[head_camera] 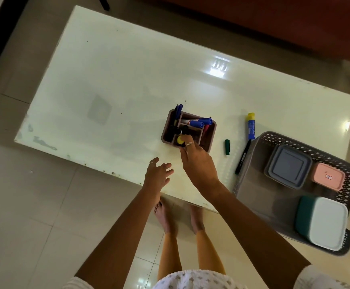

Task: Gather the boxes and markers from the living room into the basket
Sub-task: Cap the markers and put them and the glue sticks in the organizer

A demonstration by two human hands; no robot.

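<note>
A brown compartment organiser (210, 140) stands mid-table with several blue and black markers in it. My right hand (197, 161) reaches into its near side and pinches a yellow-capped item (179, 140). My left hand (158, 174) hovers with its fingers spread above the table's near edge, holding nothing. A yellow-and-blue glue stick (251, 126), a green marker (227, 147) and a black marker (242, 157) lie on the table right of the organiser. The grey basket (251, 184) at the right holds a grey box (288, 166), a pink box (328, 176) and a teal box with a white lid (326, 223).
The white table (128, 69) takes up most of the view over a tiled floor (34, 215). The basket overhangs the table's right near corner. My bare feet (165, 217) stand by the near edge. A dark red surface (274, 19) runs along the far side.
</note>
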